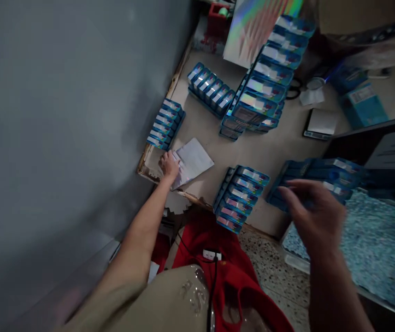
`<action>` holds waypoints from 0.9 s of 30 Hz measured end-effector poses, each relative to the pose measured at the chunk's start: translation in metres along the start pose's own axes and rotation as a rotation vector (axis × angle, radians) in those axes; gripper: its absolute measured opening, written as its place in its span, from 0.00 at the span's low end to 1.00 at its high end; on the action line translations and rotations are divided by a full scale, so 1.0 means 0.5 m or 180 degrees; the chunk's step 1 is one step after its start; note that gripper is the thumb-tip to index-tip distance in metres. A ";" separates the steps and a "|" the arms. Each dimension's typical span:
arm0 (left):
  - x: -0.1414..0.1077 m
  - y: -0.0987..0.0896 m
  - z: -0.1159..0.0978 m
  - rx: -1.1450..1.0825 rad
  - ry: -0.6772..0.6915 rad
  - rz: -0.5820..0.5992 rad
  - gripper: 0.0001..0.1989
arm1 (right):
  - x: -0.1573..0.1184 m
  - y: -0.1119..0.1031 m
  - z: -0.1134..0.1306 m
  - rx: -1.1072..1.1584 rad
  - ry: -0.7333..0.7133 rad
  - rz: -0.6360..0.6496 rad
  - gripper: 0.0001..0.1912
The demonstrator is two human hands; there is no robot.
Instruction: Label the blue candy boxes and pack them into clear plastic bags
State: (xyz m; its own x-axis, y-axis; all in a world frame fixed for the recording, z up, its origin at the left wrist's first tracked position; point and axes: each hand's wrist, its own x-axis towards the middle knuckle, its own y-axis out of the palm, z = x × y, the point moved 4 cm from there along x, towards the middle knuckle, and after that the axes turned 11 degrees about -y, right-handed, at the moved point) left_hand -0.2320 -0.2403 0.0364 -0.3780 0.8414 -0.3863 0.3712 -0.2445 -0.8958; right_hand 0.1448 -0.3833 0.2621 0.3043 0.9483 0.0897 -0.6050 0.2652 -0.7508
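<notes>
My left hand [170, 166] rests on the left part of a silvery-white sheet [195, 161], near the table corner. Its fingers are bent and press on the sheet at that side. My right hand [316, 214] is raised at the right, above a group of blue boxes [321, 173]. Thumb and forefinger come close together in a pinch; anything between them is too small to make out. Beside the sheet stands a row of small blue boxes [169, 122] with pale labels. Another such row [242, 198] sits at the table's front edge.
A tall stack of blue boxes [266, 78] and a shorter row [211, 90] stand farther back. Shiny rainbow sheets [249, 32] lie behind. A small scale [321, 123] is at the right. A tray [384, 302] of pale blue pieces stands lower right. A grey wall [62, 115] bounds the left.
</notes>
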 end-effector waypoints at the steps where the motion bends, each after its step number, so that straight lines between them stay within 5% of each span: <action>1: 0.004 0.014 0.007 -0.0025 -0.0034 0.0025 0.24 | 0.015 0.040 0.034 0.0024 -0.0368 0.0190 0.15; 4: 0.003 0.032 0.025 -0.0227 -0.0051 0.0191 0.11 | 0.040 0.160 0.106 0.0138 -0.1019 0.0679 0.12; 10: -0.014 0.012 0.051 -0.0690 -0.0147 0.0601 0.02 | 0.033 0.370 0.154 -0.0246 -0.1232 0.1913 0.10; 20: -0.019 -0.102 0.016 -0.1820 0.0310 0.0923 0.06 | 0.066 0.501 0.241 -0.0759 -0.2458 0.2058 0.29; 27: -0.016 -0.125 0.034 -0.1961 0.0318 0.1123 0.06 | 0.057 0.570 0.248 -0.0998 -0.2898 0.2367 0.28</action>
State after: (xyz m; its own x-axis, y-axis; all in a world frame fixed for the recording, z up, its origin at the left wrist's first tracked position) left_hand -0.2667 -0.2399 0.0918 -0.0788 0.8096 -0.5816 0.8795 -0.2183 -0.4229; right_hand -0.1100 -0.2593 0.1318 -0.7451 0.6597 -0.0978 -0.1697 -0.3293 -0.9288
